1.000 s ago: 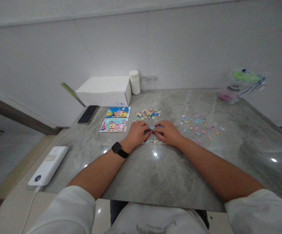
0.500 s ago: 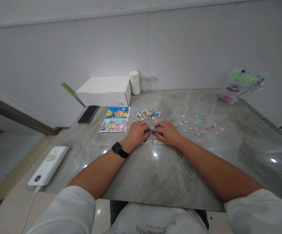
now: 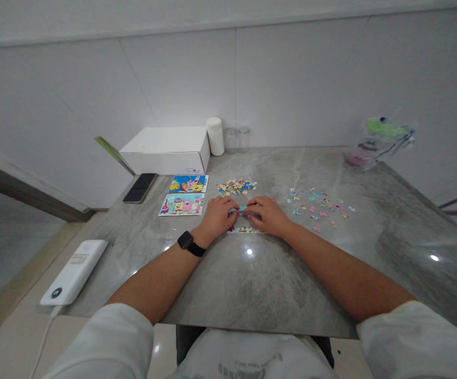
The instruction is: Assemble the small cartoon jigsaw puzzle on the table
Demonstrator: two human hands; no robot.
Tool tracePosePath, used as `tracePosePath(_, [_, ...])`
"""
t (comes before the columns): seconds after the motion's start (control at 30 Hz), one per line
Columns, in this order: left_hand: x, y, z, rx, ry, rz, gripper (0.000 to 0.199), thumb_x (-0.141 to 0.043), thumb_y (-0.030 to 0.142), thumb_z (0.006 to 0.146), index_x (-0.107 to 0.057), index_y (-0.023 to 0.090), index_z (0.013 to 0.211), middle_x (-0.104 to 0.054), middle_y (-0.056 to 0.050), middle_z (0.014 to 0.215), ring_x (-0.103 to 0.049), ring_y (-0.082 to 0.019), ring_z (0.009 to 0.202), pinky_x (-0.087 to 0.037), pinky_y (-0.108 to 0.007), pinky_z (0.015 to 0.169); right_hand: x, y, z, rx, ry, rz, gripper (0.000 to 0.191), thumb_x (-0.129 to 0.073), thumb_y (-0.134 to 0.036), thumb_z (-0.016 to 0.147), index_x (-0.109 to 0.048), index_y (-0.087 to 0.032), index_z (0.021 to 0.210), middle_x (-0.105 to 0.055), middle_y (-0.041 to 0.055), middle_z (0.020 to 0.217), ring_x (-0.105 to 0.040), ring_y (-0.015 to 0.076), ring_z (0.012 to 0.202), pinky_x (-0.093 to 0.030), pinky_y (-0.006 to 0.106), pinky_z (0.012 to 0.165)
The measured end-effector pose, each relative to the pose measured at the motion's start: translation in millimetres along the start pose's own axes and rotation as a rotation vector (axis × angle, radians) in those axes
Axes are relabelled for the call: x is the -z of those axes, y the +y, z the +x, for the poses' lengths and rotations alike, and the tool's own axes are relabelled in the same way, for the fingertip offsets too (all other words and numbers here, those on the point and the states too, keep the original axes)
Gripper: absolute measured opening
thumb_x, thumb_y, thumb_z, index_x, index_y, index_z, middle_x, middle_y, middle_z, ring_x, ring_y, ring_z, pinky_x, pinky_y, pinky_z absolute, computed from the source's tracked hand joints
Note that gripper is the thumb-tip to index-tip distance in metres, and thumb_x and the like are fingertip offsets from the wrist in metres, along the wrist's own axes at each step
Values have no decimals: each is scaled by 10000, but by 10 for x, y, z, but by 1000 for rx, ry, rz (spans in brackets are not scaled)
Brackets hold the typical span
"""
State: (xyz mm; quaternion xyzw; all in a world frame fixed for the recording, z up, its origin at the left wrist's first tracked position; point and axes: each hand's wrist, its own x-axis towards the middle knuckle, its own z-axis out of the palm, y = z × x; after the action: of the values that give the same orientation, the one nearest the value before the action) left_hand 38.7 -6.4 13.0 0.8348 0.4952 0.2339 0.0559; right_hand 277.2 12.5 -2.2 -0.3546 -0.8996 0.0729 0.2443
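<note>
We count two hands at one partly joined puzzle (image 3: 246, 229): the left hand (image 3: 218, 216) at its nine o'clock, the right hand (image 3: 267, 213) at its three. Both curl their fingers inward over it; whether either grips a piece we cannot tell. From the puzzle, we see one heap of pieces (image 3: 236, 186) at twelve, a loose scatter (image 3: 322, 213) between two and three, two glossy picture cards (image 3: 181, 205) at ten, and two clear glasses (image 3: 243, 140) at twelve, beyond the heap. The grey marbled table (image 3: 252, 295) meets a smooth, pale wall (image 3: 291, 79). A crinkled plastic bag (image 3: 374, 145) lies at two.
</note>
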Motion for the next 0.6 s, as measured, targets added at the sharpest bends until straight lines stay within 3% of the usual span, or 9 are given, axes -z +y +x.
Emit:
tracePosePath(0.23, [18, -26, 20, -8, 87, -84, 181, -564, 266, 1027, -725, 230, 1102, -745, -65, 1108, -664, -253, 1068, -480, -427, 968, 238, -61, 79, -107, 169, 126, 253, -632, -204, 946, -753, -244, 1164, -753, 79, 1167, -665, 252, 1125, -485, 420, 1030])
tracePosePath(0.43, [24, -27, 21, -64, 95, -104, 184, -552, 275, 1029, -725, 224, 1068, -747, -61, 1060, -671, -249, 1018, -486, -411, 930, 773, -87, 163, -223, 400, 139, 192, -600, -209, 932, -746, -230, 1054, -756, 63, 998, -685, 220, 948, -531, 366, 921])
tracePosePath(0.6, [19, -35, 18, -79, 94, -120, 202, -535, 286, 1035, -727, 228, 1060, -756, -62, 1067, -672, -249, 1028, -486, -408, 928, 1249, 119, 102, -402, 456, 120, 179, -617, -255, 900, -739, -206, 1022, -763, 55, 956, -683, 193, 840, -539, 332, 823])
